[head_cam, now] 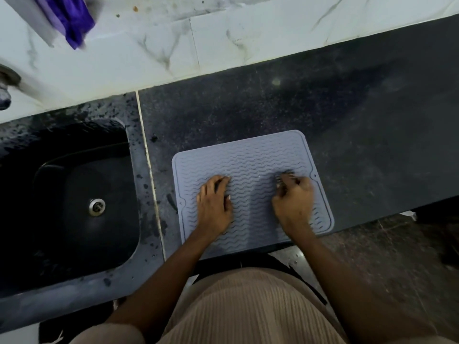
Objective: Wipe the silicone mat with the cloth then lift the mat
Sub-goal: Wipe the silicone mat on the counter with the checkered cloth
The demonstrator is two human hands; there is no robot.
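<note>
Mat: grey silicone mat [250,167], wavy ribbed surface with a raised border, lies flat on the dark counter [347,125], just right of the sink; its near edge sits at the counter's front edge.
Mat orientation: slightly skewed, far right corner turned away from the viewer.
Left hand: left hand [214,203] rests palm down on the left half of the mat, wrist toward the near edge.
Left fingers: fingers [221,181] lightly bent and close together, tips touching the ribs; nothing held.
Left arm: bare forearm runs up from the lower left, crossing the mat's near edge.
Right hand: right hand [294,197] on the right half of the mat, knuckles raised, blurred.
Right fingers: fingers [285,180] curled down onto the ribs; cannot tell whether they pinch anything, the blur hides it.
Right arm: forearm comes in from the lower right, also over the near edge.
Hands relation: apart, a strip of bare mat between them.
Cloth: purple cloth [70,18] at upper left against the marble wall [154,45], well apart from the mat and both hands.
Sink: black basin [62,219] with metal drain [97,207], left of the mat; rim speckled with droplets.
Tap: metal fitting [6,88] at the far left edge, partly cut off.
</note>
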